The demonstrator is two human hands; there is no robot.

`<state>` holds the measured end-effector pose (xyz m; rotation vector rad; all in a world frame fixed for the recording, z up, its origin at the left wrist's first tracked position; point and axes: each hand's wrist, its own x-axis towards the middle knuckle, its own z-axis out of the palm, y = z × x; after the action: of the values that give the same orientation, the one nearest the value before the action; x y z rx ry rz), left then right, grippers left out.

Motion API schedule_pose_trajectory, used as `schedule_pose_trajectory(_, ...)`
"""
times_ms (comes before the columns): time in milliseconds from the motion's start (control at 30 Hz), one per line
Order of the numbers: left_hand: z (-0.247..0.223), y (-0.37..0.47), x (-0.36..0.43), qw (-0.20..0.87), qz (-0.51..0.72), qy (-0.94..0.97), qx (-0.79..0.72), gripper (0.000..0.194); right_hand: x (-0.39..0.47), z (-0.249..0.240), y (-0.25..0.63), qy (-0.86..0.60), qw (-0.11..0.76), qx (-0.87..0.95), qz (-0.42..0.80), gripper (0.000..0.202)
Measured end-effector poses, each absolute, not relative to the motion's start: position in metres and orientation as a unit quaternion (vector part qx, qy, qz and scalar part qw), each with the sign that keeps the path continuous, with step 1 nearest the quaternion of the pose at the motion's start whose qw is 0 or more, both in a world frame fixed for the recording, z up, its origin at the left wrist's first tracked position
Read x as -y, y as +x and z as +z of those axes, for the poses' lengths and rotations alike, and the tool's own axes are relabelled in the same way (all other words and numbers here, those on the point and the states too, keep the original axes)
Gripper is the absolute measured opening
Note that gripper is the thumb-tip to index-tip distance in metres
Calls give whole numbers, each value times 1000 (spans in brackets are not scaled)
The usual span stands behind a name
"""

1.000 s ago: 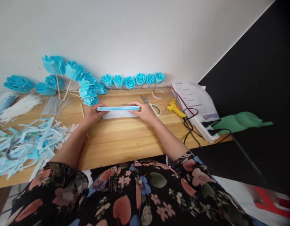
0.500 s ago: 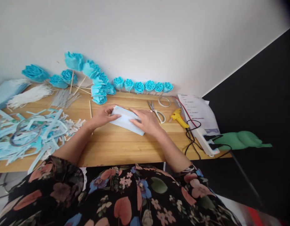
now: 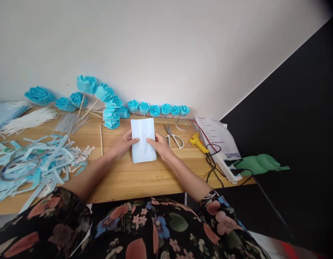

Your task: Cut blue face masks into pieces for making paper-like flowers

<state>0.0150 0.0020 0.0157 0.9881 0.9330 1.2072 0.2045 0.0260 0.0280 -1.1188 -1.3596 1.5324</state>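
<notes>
A pale blue-white stack of thin fabric sheets (image 3: 143, 147) stands upright between my hands, its long side vertical. My left hand (image 3: 127, 142) grips its left edge with the thumb across the front. On the opposite edge, my right hand (image 3: 159, 143) holds it the same way; the other fingers of both hands are partly hidden behind it. Just right of my right hand lie white-handled scissors (image 3: 174, 137). A thin wooden stick (image 3: 101, 140) is on the table to the left of my left hand.
Blue fabric roses (image 3: 154, 110) line the wall, some on sticks. Blue and white scraps (image 3: 34, 165) heap at left, near white cords (image 3: 31, 120) and clear strips (image 3: 70, 122). At right are a yellow glue gun (image 3: 198, 142), wire coil (image 3: 181, 125), power strip (image 3: 228, 167) and papers (image 3: 217, 133).
The stack has turned from lying slanted sideways to upright, its broad face toward me. Both hands have shifted to grip its two long edges. The view has moved slightly.
</notes>
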Motion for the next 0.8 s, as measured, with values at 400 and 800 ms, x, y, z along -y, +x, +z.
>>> schedule_pose_trajectory(400,19,9,-5,574,471,488,-458,70,-45,33,217,-478,406,563,538,43)
schedule_pose_trajectory(800,5,2,-11,537,472,523,-463,63,-47,10,216,-462,457,580,491,37)
